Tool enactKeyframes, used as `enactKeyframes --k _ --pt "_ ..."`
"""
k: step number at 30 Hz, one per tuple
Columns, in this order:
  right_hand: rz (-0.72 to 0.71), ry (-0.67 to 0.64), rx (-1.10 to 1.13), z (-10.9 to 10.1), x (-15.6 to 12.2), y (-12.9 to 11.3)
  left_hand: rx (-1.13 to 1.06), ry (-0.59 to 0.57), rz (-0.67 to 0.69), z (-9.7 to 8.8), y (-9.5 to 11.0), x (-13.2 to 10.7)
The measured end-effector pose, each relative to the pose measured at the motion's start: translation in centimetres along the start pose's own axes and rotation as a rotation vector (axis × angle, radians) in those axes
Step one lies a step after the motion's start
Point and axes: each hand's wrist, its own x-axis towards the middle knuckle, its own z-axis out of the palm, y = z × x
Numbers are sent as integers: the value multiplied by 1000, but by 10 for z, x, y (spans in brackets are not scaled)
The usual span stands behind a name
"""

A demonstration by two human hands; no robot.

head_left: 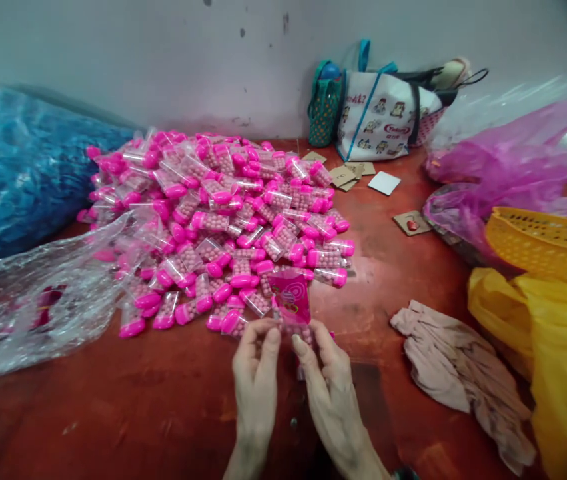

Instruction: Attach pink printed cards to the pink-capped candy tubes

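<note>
In front of the pile, both my hands meet at a small pink printed wrapper (290, 300), which stands up above my fingertips. At its lower end pink balls in a clear container show between my thumbs; whether the container is inside the wrapper I cannot tell. My left hand (256, 373) is closed on the wrapper's lower left side. My right hand (327, 377) grips the lower right, its thumb over the pink balls. Just beyond lies a large heap of clear bottles (208, 223) with bright pink caps, filled with pink balls.
Clear plastic sheeting (78, 273) and a big blue-filled bag (23, 173) lie left. At the wall stand a white printed tote (383, 113) and a dotted bottle pouch (324, 110). Cardboard pieces (344, 177), a yellow basket (548, 247), a yellow bag (563, 353) and a cloth (458, 367) are right.
</note>
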Motion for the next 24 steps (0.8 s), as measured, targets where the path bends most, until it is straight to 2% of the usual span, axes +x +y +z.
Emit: enactKeyframes --k 1,3,6,8,14,20,24 --pt "2 -20 -40 -4 -1 1 17 13 63 -3 2 3" --pt "-19 -91 -120 -10 -4 3 -66 -25 97 -7 6 9" --pt "-96 -178 -192 -13 -9 8 -242 -184 -54 -3 12 13" --pt "-150 -185 -211 -13 -12 11 -325 -238 -160 4 15 13" --pt "-285 -96 -223 -11 -16 17 -470 -256 -232 19 13 3" --pt "-196 -15 -271 -9 -23 25 -437 -241 -288 22 5 -8" --pt "-198 7 -191 -5 -18 14 -416 -210 -290 23 0 -13"
